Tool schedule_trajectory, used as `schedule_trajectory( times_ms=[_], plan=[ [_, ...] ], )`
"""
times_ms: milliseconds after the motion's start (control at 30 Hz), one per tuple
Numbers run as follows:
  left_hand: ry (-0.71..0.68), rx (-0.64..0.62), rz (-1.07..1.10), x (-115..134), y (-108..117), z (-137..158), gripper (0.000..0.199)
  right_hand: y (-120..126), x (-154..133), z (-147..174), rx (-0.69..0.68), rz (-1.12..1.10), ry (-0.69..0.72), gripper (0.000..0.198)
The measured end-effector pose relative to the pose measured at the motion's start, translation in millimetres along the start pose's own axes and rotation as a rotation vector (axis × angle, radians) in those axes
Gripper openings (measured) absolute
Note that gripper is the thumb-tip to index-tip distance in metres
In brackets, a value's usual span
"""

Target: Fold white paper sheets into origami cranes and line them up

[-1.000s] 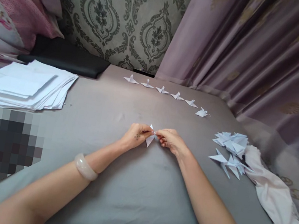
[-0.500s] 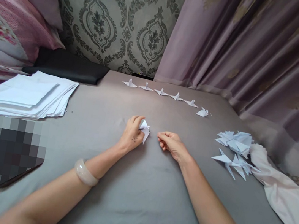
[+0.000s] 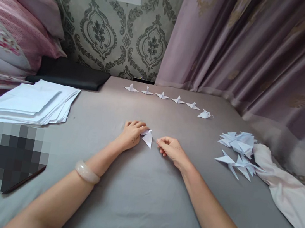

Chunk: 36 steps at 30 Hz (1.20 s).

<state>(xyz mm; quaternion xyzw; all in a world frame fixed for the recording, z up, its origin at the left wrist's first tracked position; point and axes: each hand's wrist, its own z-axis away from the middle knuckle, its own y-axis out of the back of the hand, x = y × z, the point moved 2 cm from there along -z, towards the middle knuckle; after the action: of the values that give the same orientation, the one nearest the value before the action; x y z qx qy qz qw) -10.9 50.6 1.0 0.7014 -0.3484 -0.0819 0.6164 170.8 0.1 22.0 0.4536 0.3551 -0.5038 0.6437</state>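
A white folded paper crane [image 3: 147,139] is held near the middle of the grey cloth surface, one pointed wing angled down toward me. My left hand [image 3: 131,134] is closed on its left side, and the fingers hide part of the fold. Just right of the crane, apart from it, my right hand [image 3: 170,149] has thumb and fingertips pinched together. Whatever that pinch holds, if anything, is too small to make out. Beyond both hands, several finished paper cranes [image 3: 162,95] stand in a curved row.
At the right lie a pile of folded white paper pieces [image 3: 237,141] and a bunched pale cloth [image 3: 278,187]. A stack of white paper sheets [image 3: 25,97] is at the left, before a folded black item [image 3: 74,72]. A dark, blurred-out object [image 3: 18,163] lies near left.
My left hand has turned more palm-down, and the crane's wing now points lower. The right hand keeps its pinch near the crane. The camera view has tilted slightly up.
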Motion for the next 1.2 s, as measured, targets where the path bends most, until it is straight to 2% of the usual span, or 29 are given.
schedule_trajectory(
  times_ms=[100, 200, 300, 400, 533, 633, 733, 800, 867, 1000, 1067, 1200],
  plan=[
    [0.069, 0.05, -0.083, 2.5, 5.6, 7.9, 0.039, 4.2, 5.5, 2.3, 0.016, 0.026, 0.021, 0.016],
    [0.146, 0.083, -0.052, 6.8, 7.3, 14.1, 0.028, 9.2, 9.5, 2.9, 0.095, 0.175, 0.129, 0.013],
    [0.257, 0.052, 0.137, 14.8, 6.2, 16.7, 0.027, 11.3, 9.3, 3.0, 0.169, 0.314, 0.24, 0.013],
    [0.369, 0.002, 0.354, 24.9, 5.0, 16.2, 0.024, 8.2, 6.1, 1.4, 0.177, 0.381, 0.314, 0.023],
    [0.46, -0.015, 0.466, 30.6, 3.6, 14.2, 0.017, -0.2, 2.8, -8.0, 0.155, 0.455, 0.379, 0.033],
    [0.454, 0.023, 0.46, 27.1, 1.3, 13.5, 0.02, -6.3, 3.5, -19.1, 0.132, 0.507, 0.407, 0.029],
    [0.373, 0.176, 0.409, 20.8, 1.1, 13.1, 0.035, -10.9, 3.6, -27.6, 0.12, 0.569, 0.443, 0.017],
    [0.323, 0.226, 0.453, 16.2, -0.1, 12.0, 0.04, -12.8, 0.9, -29.5, 0.109, 0.604, 0.472, 0.008],
    [0.318, 0.199, 0.627, 11.8, -3.5, 9.9, 0.039, -13.6, -4.9, -28.0, 0.098, 0.634, 0.508, 0.005],
    [0.41, 0.136, 1.023, 7.7, -12.2, 6.3, 0.04, -10.9, -19.0, -19.8, 0.107, 0.703, 0.604, 0.01],
    [0.41, 0.141, 0.957, 9.0, -13.7, 6.1, 0.034, -8.8, -20.7, -17.5, 0.1, 0.743, 0.636, 0.012],
    [0.238, 0.231, 0.515, 17.0, -9.3, 7.2, 0.027, -7.8, -7.6, -21.8, 0.041, 0.769, 0.591, 0.013]
  ],
)
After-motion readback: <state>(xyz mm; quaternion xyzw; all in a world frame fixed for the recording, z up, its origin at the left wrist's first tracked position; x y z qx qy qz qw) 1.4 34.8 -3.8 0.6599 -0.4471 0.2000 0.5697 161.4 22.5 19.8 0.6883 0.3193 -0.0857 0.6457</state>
